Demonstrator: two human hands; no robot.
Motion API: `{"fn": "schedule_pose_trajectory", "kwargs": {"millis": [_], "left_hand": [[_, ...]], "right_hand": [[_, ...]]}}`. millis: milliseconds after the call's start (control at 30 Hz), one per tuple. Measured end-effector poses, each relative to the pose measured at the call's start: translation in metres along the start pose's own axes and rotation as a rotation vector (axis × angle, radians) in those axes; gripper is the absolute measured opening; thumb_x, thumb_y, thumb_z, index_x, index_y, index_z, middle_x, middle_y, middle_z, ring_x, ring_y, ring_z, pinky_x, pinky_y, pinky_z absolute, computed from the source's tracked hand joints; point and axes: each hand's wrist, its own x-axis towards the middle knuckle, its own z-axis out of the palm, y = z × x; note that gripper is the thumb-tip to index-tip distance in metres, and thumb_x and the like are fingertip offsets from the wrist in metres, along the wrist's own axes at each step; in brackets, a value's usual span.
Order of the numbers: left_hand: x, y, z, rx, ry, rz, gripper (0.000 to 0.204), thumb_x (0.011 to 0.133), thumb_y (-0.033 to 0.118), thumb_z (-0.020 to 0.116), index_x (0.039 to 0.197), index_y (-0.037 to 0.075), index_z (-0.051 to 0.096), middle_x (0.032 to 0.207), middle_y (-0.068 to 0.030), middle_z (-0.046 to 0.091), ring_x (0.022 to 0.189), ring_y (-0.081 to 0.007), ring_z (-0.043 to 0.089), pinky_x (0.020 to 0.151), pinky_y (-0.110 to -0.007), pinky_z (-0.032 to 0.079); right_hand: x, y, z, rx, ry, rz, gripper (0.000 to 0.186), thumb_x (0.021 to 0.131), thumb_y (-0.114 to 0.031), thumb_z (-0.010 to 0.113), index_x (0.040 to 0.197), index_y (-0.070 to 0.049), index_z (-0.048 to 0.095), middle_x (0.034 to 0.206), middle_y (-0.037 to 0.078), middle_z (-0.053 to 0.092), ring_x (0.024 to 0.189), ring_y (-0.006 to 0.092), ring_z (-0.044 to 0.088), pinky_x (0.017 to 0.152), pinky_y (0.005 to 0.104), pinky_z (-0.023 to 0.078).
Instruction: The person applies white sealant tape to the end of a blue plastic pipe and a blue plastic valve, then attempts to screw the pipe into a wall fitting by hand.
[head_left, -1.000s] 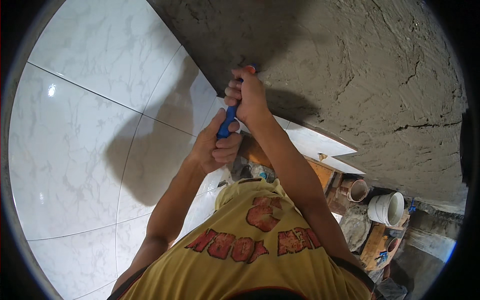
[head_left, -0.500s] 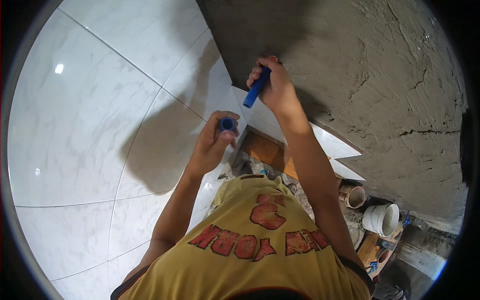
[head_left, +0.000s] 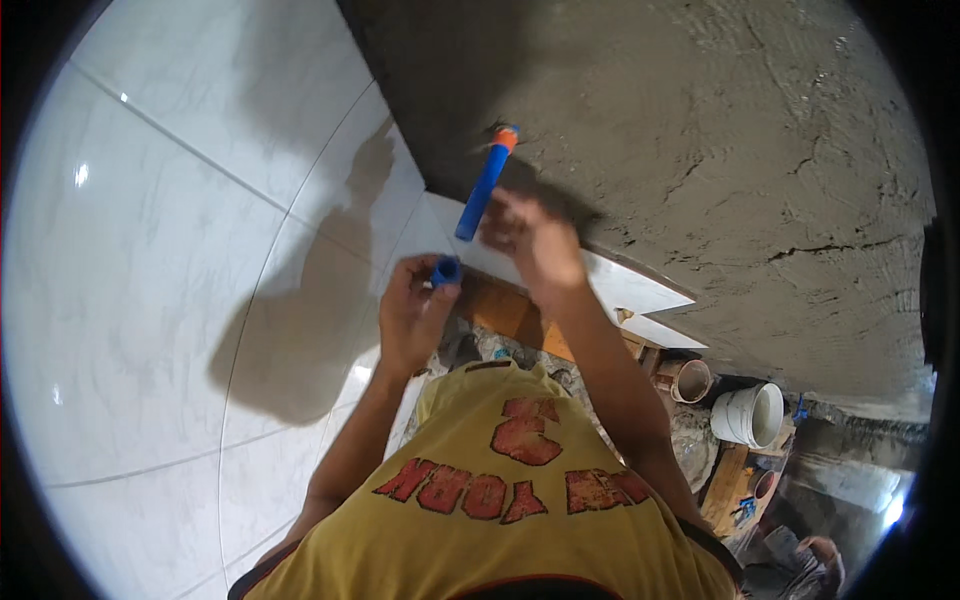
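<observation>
1. In the head view, your left hand point(head_left: 412, 310) holds a short blue fitting point(head_left: 446, 271) between thumb and fingers. The fitting is a stubby hollow tube, its round mouth facing up at you and dark inside.
2. A blue pipe point(head_left: 481, 195) stands out from the rough grey wall point(head_left: 650, 120), slanting in the view toward the fitting. It is straight, slim and evenly blue, with an orange band point(head_left: 505, 140) around its wall end and a bit of blue past that.
3. The pipe's free end and the fitting are near each other but apart.
4. Your right hand point(head_left: 545, 245) is blurred just beside the pipe, its fingers loosely spread and gripping nothing; you cannot tell whether the fingertips touch it.
5. Glossy white tiles point(head_left: 150, 300) lie to your left; a white bucket point(head_left: 745, 415) sits at lower right.
</observation>
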Motion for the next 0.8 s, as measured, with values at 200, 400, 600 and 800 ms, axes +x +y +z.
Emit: {"fn": "schedule_pose_trajectory", "kwargs": {"millis": [200,400,600,800], "left_hand": [[-0.018,-0.002,0.037,0.142,-0.111,-0.151,0.028,0.091,0.011,0.073,0.114,-0.004,0.065,0.101,-0.0088,0.067,0.089,-0.016,0.066,0.081,-0.03,0.055],[0.053,0.008,0.037,-0.391,-0.296,-0.527,0.037,0.099,0.022,0.062,0.127,-0.002,0.059,0.091,-0.0054,0.063,0.084,-0.017,0.066,0.08,-0.033,0.056],[0.123,-0.009,0.058,-1.819,-0.574,-0.721,0.04,0.109,0.031,0.045,0.135,0.0,0.047,0.076,-0.0033,0.052,0.068,-0.0146,0.06,0.063,-0.032,0.053],[0.138,-0.009,0.05,-2.008,-0.707,-0.856,0.034,0.111,0.032,0.04,0.129,0.003,0.043,0.07,-0.0002,0.042,0.05,-0.0102,0.046,0.045,-0.024,0.046]], "right_hand": [[-0.092,0.04,0.004,-0.758,0.008,-0.317,0.025,0.103,-0.016,0.053,0.122,-0.001,0.061,0.11,0.009,0.068,0.096,0.0187,0.065,0.094,0.0331,0.052],[-0.085,0.03,-0.047,-0.089,0.265,-0.158,0.017,0.101,-0.012,0.055,0.11,-0.002,0.065,0.095,0.004,0.061,0.089,0.0133,0.061,0.083,0.0284,0.053],[-0.102,0.019,-0.089,-0.228,0.346,-0.181,0.016,0.095,-0.01,0.056,0.101,0.003,0.064,0.081,0.007,0.059,0.073,0.0166,0.059,0.069,0.0331,0.054],[-0.152,0.058,-0.161,-0.494,0.625,-0.112,0.023,0.092,-0.016,0.059,0.103,0.003,0.066,0.08,0.006,0.059,0.065,0.0169,0.059,0.062,0.0331,0.055]]}}
